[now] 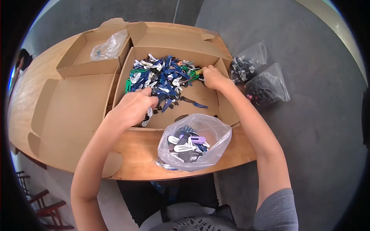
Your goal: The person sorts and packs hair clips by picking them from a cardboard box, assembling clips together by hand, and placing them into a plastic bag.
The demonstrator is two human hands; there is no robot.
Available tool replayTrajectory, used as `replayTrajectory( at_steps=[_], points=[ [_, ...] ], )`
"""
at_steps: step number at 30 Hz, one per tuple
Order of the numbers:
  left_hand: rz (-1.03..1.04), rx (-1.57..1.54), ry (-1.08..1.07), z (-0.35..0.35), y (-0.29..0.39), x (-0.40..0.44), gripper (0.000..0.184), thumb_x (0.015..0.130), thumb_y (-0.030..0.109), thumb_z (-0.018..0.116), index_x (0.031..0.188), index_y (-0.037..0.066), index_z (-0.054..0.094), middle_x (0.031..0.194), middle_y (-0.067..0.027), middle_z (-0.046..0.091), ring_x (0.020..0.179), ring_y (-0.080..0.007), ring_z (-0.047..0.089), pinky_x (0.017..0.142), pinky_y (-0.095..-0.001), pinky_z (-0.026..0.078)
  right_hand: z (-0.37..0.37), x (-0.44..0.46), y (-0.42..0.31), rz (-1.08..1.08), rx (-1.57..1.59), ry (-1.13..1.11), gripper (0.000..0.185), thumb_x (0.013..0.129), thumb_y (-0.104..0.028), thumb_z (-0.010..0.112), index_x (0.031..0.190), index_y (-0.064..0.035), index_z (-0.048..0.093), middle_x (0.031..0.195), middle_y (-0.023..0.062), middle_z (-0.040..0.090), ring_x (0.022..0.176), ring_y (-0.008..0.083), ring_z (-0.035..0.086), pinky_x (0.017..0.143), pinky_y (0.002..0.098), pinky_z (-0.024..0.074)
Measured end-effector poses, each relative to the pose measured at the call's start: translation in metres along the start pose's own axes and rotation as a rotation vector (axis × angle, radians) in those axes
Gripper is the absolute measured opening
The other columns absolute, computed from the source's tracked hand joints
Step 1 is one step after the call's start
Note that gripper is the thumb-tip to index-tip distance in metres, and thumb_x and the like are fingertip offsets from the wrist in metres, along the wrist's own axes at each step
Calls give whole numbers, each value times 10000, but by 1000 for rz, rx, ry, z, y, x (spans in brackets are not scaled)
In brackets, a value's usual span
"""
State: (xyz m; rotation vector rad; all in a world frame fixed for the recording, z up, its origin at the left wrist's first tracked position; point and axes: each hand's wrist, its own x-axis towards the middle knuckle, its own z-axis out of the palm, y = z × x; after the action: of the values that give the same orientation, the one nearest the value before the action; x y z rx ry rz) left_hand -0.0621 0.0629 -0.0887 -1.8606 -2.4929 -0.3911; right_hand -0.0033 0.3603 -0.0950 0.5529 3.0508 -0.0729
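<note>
Beyond the clips [163, 75], bag [115, 43] with blurred print [99, 52]

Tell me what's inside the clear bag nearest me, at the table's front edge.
The clear bag holds snap clips: white clips, dark clips and a purple clip show. Whatever lies deeper is covered by these, so I can't see it.

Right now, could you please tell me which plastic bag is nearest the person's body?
The open bag of clips in front of the large box; two other bags are beyond its right side; another bag lies in the small box.
</note>
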Motion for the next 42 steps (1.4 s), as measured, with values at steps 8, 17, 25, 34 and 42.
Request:
replayTrajectory(
  at_steps=[8,17,25,34,42],
  points=[
    [20,-31,46,0,-4,-1,95,718,-7,611,799,37,589,860,-127,542,844,-301,576,708,-400,478,5,3,-3,-22,27,44,398,771,-52,594,1149,27,502,1118,222,520,1057,368,525,904,401,446],
    [-84,-261,160,-15,13,2,141,730,-45,600,811,18,504,729,-118,573,666,-279,578,616,-361,444,-15,-7,18,-89,380,140,315,742,8,530,1044,23,619,988,198,643,929,293,626,816,345,488],
    [-50,-938,412,-71,82,-24,153,769,-44,597,903,27,610,738,-16,576,664,-69,508,592,-225,411,9,-10,7,-54,123,77,316,729,-17,604,1043,14,617,1026,224,616,1005,344,582,857,402,464],
    [-36,-728,359,-67,83,-1,65,804,30,601,859,9,629,764,-32,554,706,-103,487,647,-232,386,-10,-33,7,0,206,16,164,733,-66,640,883,0,646,879,216,643,877,345,619,752,407,477],
    [-195,-622,386,-9,39,16,51,832,27,579,865,-5,599,706,-66,534,567,-118,448,517,-276,374,-95,-135,-30,-240,855,202,161,805,-105,656,945,-31,628,654,8,575,583,45,499,537,224,403]
  ],
)
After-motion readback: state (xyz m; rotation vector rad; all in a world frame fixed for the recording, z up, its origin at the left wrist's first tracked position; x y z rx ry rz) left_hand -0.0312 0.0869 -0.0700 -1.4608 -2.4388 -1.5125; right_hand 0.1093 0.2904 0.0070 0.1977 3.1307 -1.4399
